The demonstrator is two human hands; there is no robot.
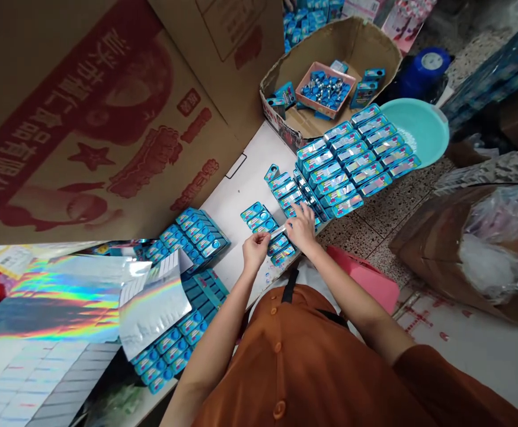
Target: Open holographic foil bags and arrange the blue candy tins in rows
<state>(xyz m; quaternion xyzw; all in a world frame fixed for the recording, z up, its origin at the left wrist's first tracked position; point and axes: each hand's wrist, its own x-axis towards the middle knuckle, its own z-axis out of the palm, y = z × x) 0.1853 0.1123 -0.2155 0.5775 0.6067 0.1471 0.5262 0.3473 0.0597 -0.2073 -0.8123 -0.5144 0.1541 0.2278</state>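
Left grip (255,249) pinches a strip (278,232), long axis slanting away rightward.

Top (325,362): rust-brown cloth
Buttons (278,347): round, matching brown, in a row down the front
Right sleeve (441,379): short, loose, brown
Strap (290,286): black, narrow
Fingers (304,212): bare

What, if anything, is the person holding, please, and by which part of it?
A narrow, shiny, pale strip: the bare left hand pinches one end. The bare right hand is at the other end, but whether it grips cannot be told.
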